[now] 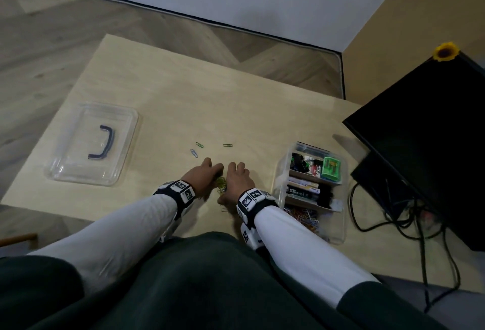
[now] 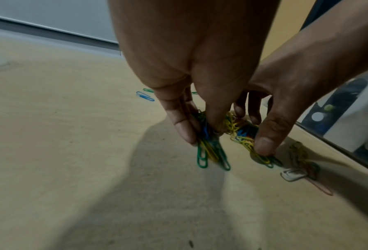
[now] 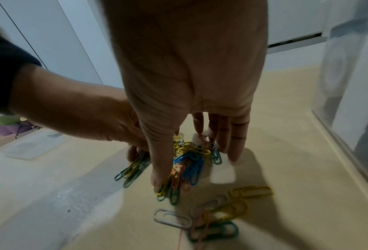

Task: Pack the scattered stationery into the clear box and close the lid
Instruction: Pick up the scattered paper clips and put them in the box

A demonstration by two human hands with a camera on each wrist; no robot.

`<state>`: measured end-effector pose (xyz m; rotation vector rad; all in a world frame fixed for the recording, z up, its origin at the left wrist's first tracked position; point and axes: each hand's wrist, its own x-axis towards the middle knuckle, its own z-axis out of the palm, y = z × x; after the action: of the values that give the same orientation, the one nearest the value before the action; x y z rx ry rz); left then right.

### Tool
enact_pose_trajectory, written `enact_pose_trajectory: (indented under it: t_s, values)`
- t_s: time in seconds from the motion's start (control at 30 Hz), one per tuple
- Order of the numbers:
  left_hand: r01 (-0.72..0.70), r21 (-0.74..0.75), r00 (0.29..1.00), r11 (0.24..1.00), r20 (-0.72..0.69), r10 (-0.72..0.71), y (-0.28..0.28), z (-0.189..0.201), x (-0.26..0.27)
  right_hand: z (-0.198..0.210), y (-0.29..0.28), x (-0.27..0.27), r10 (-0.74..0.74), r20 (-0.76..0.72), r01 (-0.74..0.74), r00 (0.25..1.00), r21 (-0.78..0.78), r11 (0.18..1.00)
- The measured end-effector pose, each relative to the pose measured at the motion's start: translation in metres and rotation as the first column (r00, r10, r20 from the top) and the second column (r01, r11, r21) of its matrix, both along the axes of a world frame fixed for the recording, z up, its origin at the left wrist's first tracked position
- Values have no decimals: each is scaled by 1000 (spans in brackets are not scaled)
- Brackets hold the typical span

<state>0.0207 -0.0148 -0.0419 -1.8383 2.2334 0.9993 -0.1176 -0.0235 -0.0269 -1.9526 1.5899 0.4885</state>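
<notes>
Clearly the paper clips, light, slick and apt to tangle, sit bunched on the table between both hands, left hand and right hand each pinching a clump, best scooped from underneath.

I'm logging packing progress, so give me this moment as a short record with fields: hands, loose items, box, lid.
left hand: pinches a bunch of coloured paper clips on the table
right hand: gathers the paper clip pile with thumb and fingers
loose paper clips: three beyond the hands, several near the wrists
clear box: open, right of the hands, holds stationery and paper clips
lid: off, lying left on the table
</notes>
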Motion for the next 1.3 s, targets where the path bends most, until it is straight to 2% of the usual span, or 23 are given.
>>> enact_pose_trajectory:
  t_s: [0.17,0.37,0.53,0.63,0.8,1.03,1.2,1.3]
  values:
    - [-49,-25,998,998,-33,48,-8,-5,10,-1,-6,4,39,-2,-39,999,6,999]
    - [-91,-31,995,995,-47,90,-16,-4,23,-2,-13,2,125,17,-124,992,-72,990]
    - [-120,-43,992,992,-55,117,-17,0,29,-1,-19,-3,155,21,-154,988,-49,987]
    - [-141,-69,988,988,-78,136,-15,2,32,-2,-21,-5,117,47,-114,992,-48,992]
    - [-211,-94,973,973,-115,200,-8,8,36,-4,-15,6,-51,85,52,995,-8,999]
    - [-277,-94,957,956,-117,266,5,14,43,-12,-5,18,64,33,-60,997,-106,993]
    - [-291,-94,954,952,-109,281,12,18,45,-6,-13,10,61,92,-49,994,-123,991]
    - [-305,-92,949,948,-119,294,14,22,47,-2,-20,4,9,126,7,992,-129,992]
